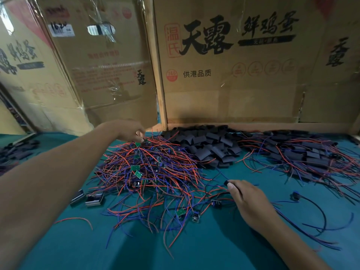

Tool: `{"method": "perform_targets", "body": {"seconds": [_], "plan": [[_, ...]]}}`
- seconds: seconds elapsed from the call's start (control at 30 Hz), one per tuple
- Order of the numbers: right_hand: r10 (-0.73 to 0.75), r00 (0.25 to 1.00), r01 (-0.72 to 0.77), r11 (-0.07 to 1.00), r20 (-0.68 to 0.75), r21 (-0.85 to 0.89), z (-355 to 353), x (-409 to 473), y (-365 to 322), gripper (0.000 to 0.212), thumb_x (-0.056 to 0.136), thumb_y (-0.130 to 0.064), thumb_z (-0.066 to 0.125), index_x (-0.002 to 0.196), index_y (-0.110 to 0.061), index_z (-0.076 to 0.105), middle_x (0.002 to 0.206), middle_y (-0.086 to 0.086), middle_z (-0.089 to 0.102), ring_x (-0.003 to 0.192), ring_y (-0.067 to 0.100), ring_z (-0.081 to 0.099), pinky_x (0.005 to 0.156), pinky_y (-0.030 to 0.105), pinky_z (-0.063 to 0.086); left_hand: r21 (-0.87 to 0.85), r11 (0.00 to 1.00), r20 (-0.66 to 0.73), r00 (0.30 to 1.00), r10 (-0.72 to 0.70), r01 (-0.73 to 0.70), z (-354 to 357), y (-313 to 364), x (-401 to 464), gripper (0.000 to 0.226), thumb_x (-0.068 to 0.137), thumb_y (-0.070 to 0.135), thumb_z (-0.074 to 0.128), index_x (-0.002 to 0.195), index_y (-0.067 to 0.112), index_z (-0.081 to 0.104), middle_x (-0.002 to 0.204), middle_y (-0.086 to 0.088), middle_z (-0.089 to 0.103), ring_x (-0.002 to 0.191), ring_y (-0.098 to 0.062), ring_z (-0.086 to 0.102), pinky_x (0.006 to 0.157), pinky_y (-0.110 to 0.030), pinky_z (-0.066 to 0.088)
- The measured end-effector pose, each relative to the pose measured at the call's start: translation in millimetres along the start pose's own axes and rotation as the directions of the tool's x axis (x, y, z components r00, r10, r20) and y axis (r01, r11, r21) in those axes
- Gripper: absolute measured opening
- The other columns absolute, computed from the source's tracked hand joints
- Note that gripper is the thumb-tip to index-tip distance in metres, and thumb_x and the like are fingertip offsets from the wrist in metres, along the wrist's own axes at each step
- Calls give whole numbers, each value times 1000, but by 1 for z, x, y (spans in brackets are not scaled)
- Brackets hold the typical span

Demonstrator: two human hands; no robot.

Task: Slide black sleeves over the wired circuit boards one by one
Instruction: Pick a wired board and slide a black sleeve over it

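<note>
left hand pinches a board atop the wire heap | right hand grips a sleeve | loose sleeves piled on desk, no bins | boxes behind

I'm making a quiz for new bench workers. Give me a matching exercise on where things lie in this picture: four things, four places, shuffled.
Things:
1. left hand
2. right hand
3. pile of loose black sleeves
4. sleeved boards

Places:
A. far right of the green mat
B. far edge of the tangle of wired boards
C. centre back, against the cardboard box
D. near right of the tangle

Pairs: 1-B, 2-D, 3-C, 4-A
</note>
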State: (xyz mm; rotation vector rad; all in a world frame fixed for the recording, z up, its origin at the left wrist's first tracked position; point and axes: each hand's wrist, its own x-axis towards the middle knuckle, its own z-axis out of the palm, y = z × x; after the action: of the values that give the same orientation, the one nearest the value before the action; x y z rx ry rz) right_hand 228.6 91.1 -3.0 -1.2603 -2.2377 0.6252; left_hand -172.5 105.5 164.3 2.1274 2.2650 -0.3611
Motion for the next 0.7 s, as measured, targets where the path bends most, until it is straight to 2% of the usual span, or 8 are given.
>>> {"method": "perform_targets", "body": {"seconds": [0.17,0.3,0.43,0.5,0.57,0.6,0.63,0.7], "plan": [[15,1000,-15,1000,21,-6,0,-1,-1,39,101,-48,30,119,-27,58,103,-11,57,94,8,53,85,36,46,146,989,-136,991,10,10,1,7,-16,33,95,52,55,115,27,65,120,3,62,108,-18,58,83,-31,45],[15,999,-15,1000,31,-2,-1,-1,-2,38,100,-52,30,115,-30,57,100,-13,57,91,5,53,82,35,47,181,983,-376,925,48,22,-24,18,-34,42,97,54,44,112,21,66,116,1,64,103,-18,59,89,-41,51],[10,999,-10,1000,31,9,-4,-1,-1,36,100,-51,32,111,-29,58,98,-13,58,87,5,54,80,34,47,-116,986,-681,732,11,-122,-37,50,-69,35,96,51,50,107,23,69,100,6,68,89,-16,57,76,-38,50],[7,999,-7,1000,33,7,-4,-1,-1,35,100,-51,32,109,-29,59,96,-10,59,87,6,55,79,35,47,-339,903,-752,653,-92,-264,-20,81,-91,27,96,47,51,107,29,68,90,17,66,79,-8,59,69,-28,51],[10,1000,-10,1000,28,6,-4,-1,-3,33,100,-50,33,106,-29,59,96,-10,59,87,6,55,80,36,48,-587,701,-724,650,-231,-405,10,117,-105,24,98,43,48,107,31,67,83,16,67,64,-1,56,55,-16,46],[13,1000,-13,1000,25,8,-4,-1,-3,33,100,-50,34,104,-29,59,95,-10,59,86,6,55,80,36,48,-732,488,-652,699,-295,-476,27,134,-108,25,100,38,47,108,27,68,86,12,69,59,-2,54,50,-17,43],[16,1000,-16,1000,27,10,-4,-1,-4,33,100,-50,34,104,-29,59,94,-11,59,86,6,55,79,35,48,-834,203,-551,764,-336,-513,43,152,-110,26,101,33,46,110,21,68,90,6,71,59,-7,53,50,-21,43],[16,1000,-16,1000,26,13,-5,-1,-4,34,100,-49,34,107,-28,60,95,-12,59,87,5,55,79,34,48,-844,-278,-353,866,-355,-458,72,181,-110,32,98,31,46,111,9,66,92,-9,69,60,-15,52,51,-26,44]]}}
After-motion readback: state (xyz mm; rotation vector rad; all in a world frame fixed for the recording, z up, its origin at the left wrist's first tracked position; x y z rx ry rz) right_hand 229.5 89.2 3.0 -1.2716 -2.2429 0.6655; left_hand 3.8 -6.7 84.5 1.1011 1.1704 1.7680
